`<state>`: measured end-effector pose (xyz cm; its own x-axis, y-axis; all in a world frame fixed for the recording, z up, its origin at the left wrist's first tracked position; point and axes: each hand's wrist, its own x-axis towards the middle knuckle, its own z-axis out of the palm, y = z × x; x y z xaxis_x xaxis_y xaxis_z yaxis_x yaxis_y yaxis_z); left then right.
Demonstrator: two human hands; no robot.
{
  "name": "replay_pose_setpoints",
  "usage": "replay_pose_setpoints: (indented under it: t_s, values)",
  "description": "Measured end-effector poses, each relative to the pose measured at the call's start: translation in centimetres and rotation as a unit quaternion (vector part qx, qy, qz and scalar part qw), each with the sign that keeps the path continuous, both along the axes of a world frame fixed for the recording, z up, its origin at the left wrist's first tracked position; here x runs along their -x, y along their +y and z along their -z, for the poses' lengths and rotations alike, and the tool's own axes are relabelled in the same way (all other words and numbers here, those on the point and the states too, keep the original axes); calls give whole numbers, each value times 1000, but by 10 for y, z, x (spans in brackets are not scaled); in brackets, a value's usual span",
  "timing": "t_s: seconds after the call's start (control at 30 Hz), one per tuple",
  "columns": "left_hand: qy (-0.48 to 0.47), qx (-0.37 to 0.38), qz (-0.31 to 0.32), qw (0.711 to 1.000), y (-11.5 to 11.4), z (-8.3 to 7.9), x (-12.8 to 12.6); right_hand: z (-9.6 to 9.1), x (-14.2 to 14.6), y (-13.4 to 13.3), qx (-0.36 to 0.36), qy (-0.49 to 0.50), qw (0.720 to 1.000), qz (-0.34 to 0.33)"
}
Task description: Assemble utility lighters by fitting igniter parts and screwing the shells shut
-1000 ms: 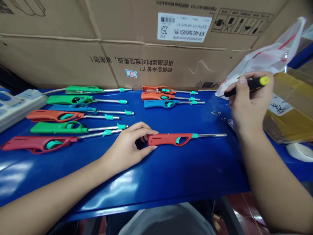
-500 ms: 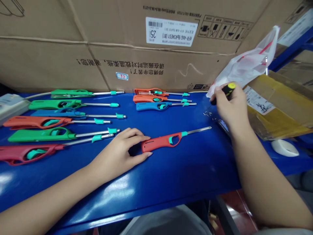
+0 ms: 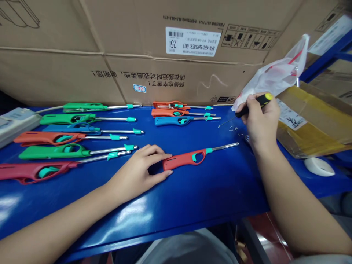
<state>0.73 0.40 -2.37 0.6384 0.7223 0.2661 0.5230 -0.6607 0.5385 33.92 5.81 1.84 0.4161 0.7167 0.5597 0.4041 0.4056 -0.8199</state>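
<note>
My left hand (image 3: 140,168) is closed on the handle end of a red gas lighter (image 3: 181,160), thumb on the near side and fingers on the far side. The lighter lies on the blue table (image 3: 192,205), its metal tube pointing right. In my right hand (image 3: 262,123) is a screwdriver (image 3: 263,99) with a black handle and yellow end. Its thin shaft slants down to the left, and a tiny shiny bit, seemingly a screw, shows at the tip. Several small screws (image 3: 233,129) lie loose on the table just below the shaft.
Several green, orange, blue and red lighters (image 3: 55,151) lie in a row at left, beside a white power strip (image 3: 19,123). Further lighters (image 3: 172,121) lie at the back. A large carton (image 3: 154,66), a plastic bag (image 3: 271,75), a taped box (image 3: 316,117) and a white ring-shaped thing (image 3: 319,167) surround the table.
The screwdriver has swung so its tip points left, away from the loose screws, with a tiny shiny bit now visible there. My left hand still grips the red lighter. The view has shifted slightly.
</note>
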Motion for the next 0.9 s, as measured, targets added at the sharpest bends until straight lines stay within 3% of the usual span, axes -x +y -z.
replay_pose_setpoints:
  t_s: [0.1, 0.23, 0.47, 0.7, 0.9]
  values:
    - [-4, 4, 7, 1000, 0, 0, -1, 0, 3, -3, -5, 21, 1000, -21]
    - [2, 4, 7, 1000, 0, -1, -2, 3, 0, 0, -39, -26, 999, 27]
    - [10, 12, 9, 1000, -1, -2, -1, 4, -8, 3, -55, -30, 998, 28]
    - [8, 3, 15, 1000, -1, -3, 0, 3, -11, 8, -39, -63, 994, 83]
    - [8, 10, 16, 1000, 0, -1, 0, -1, -4, -1, -49, 4, 998, 30]
